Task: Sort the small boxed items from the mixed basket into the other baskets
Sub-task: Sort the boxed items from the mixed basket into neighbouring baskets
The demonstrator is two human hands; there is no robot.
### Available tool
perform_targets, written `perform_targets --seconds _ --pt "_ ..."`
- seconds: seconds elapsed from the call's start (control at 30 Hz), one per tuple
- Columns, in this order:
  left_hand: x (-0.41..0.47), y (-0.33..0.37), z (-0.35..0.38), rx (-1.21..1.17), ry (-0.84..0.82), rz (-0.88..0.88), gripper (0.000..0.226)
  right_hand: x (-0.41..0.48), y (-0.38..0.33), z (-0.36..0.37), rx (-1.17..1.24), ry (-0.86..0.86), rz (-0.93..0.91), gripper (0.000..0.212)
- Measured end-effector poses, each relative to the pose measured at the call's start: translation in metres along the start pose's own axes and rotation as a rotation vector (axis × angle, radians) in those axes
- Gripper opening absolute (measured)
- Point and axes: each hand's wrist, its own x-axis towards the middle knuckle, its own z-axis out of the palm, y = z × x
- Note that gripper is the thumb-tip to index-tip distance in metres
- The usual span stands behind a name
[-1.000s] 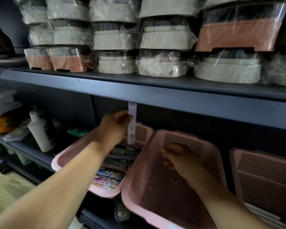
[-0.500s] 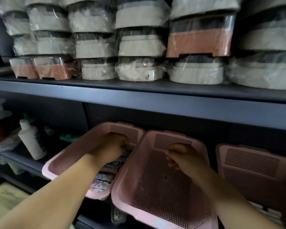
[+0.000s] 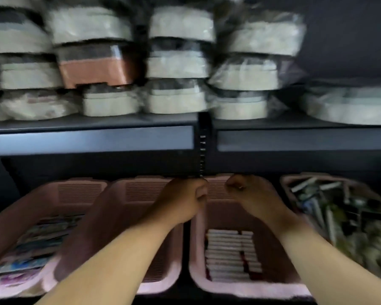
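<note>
Left hand [image 3: 180, 201] and right hand [image 3: 253, 197] hover curled, blurred; white boxes [image 3: 229, 254] lie just below the right hand, mixed basket [image 3: 286, 180] to its right.

Looks like a shop to me: dark metal shelf [image 3: 90, 140] stacked with plastic-wrapped goods [image 3: 176, 100], pink baskets [image 3: 246, 290] of small boxed stock [image 3: 229, 254] on the shelf below.

Both bare forearms reach forward from the lower corners and converge toward the middle. The left hand [image 3: 180, 201] is curled into a fist, back upward, with the thumb tucked against the forefinger. The right hand [image 3: 251, 197] is level with it, a narrow gap away. It is curled too, its fingers folded under toward the palm. Both wrists look nearly straight. Blur softens the fingers.
</note>
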Motion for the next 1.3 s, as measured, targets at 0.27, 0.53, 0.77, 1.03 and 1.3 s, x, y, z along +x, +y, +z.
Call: perform_targets --seconds 0.27,0.53,0.77,1.03,1.3 --pt "0.04 0.153 0.095 -0.016 -0.099 0.265 0.027 -0.058 0.13 -0.104 -0.106 0.153 0.248 0.017" --pt "0.048 0.238 0.178 -0.013 -0.268 0.327 0.028 -0.118 0.226 -0.163 -0.143 0.282 0.456 0.019" --pt "0.05 0.261 0.213 0.09 -0.286 0.317 0.049 -0.131 0.264 -0.147 -0.236 0.26 0.565 0.018" --pt "0.049 0.266 0.229 0.395 -0.325 0.317 0.053 -0.134 0.261 -0.144 -0.342 0.023 0.579 0.029" --pt "0.044 0.266 0.227 0.339 -0.302 0.358 0.046 -0.139 0.252 -0.157 -0.212 0.136 0.48 0.014"
